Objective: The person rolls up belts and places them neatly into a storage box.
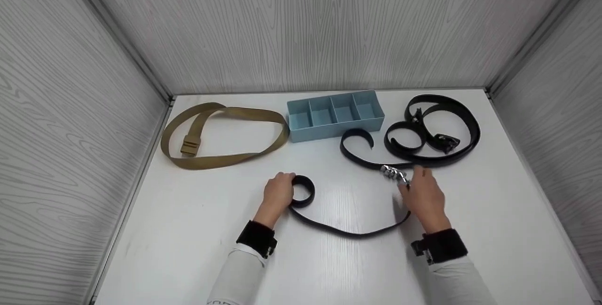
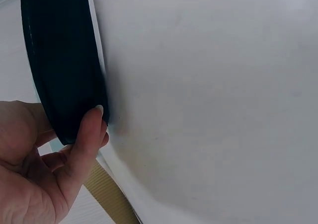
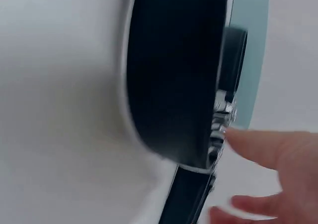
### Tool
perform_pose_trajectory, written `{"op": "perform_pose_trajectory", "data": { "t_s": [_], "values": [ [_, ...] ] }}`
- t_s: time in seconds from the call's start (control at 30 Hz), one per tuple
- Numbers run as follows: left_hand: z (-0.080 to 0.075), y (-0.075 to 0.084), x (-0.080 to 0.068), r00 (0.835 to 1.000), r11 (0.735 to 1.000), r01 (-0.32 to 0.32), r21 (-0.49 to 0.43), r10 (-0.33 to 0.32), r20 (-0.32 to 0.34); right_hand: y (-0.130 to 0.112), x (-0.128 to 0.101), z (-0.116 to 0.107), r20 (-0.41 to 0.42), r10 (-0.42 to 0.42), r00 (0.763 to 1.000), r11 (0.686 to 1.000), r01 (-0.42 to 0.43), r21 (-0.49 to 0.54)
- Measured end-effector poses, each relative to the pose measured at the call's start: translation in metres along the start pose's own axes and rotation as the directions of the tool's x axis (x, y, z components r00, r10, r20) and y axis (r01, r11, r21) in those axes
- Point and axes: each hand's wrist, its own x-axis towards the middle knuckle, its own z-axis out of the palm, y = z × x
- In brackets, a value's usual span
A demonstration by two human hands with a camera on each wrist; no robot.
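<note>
A black belt (image 1: pixel 350 233) lies across the front of the white table (image 1: pixel 188 229). My left hand (image 1: pixel 278 193) grips its rolled end (image 1: pixel 304 191). In the left wrist view the fingers (image 2: pixel 84 144) curl round the edge of the black roll (image 2: pixel 64 60). My right hand (image 1: pixel 425 196) rests back-up beside the belt's silver buckle (image 1: pixel 394 173), fingers stretched toward it. The right wrist view is blurred; a straight fingertip (image 3: pixel 248 142) touches the shiny buckle (image 3: pixel 221 129) on the black strap (image 3: pixel 174 75). Beyond the buckle the strap curls upward (image 1: pixel 357 136).
A blue divided box (image 1: pixel 360 124) stands at the back centre. A tan webbing belt (image 1: pixel 225 159) loops at the back left. A second black belt (image 1: pixel 470 131) lies coiled at the back right. Grey panel walls enclose three sides of the table.
</note>
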Motion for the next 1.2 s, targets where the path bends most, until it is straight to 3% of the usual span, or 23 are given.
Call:
{"op": "perform_pose_trajectory", "data": {
  "t_s": [0.07,0.13,0.2,0.33,0.4,0.47,0.63,0.8,0.9,1.03,1.2],
  "values": [
    [0.000,0.000,-0.001,1.000,1.000,-0.002,0.006,0.002,-0.009,-0.021,-0.005,0.013,-0.026,-0.138,0.990,0.990,0.137,-0.014],
    [0.000,0.000,-0.001,1.000,1.000,-0.003,0.006,0.003,-0.012,-0.043,-0.015,0.026,0.041,-0.282,0.959,0.959,0.283,-0.018],
    [0.001,0.000,-0.001,1.000,1.000,-0.005,0.003,0.005,-0.011,-0.063,-0.027,0.039,0.133,-0.423,0.896,0.903,0.428,-0.012],
    [0.001,0.001,0.000,1.000,1.000,-0.013,0.001,0.013,-0.010,-0.090,-0.047,0.058,0.275,-0.619,0.735,0.769,0.639,0.025],
    [0.000,0.001,0.001,1.000,1.000,-0.014,0.010,0.014,-0.012,-0.097,-0.051,0.066,0.278,-0.679,0.679,0.709,0.705,0.011],
    [-0.001,0.001,0.001,1.000,1.000,-0.012,0.028,0.013,-0.006,-0.101,-0.052,0.072,0.255,-0.719,0.646,0.667,0.745,-0.006],
    [-0.003,0.000,0.000,1.000,0.998,-0.010,0.065,0.010,0.012,-0.099,-0.045,0.079,0.132,-0.765,0.630,0.625,0.776,-0.081],
    [-0.004,-0.003,-0.002,0.999,0.997,-0.046,0.064,0.045,0.018,-0.093,-0.033,0.078,0.053,-0.750,0.660,0.650,0.749,-0.129],
    [-0.005,-0.005,-0.003,0.991,0.991,-0.122,0.054,0.119,0.056,-0.091,-0.026,0.080,0.043,-0.727,0.686,0.675,0.724,-0.144],
    [-0.006,-0.007,-0.004,0.955,0.958,-0.284,0.051,0.277,0.106,-0.092,-0.022,0.085,0.027,-0.727,0.686,0.671,0.718,-0.186],
    [-0.002,-0.003,-0.003,0.887,0.882,-0.460,0.101,0.450,0.105,-0.094,-0.019,0.092,-0.022,-0.772,0.636,0.623,0.748,-0.231]
  ]
}}
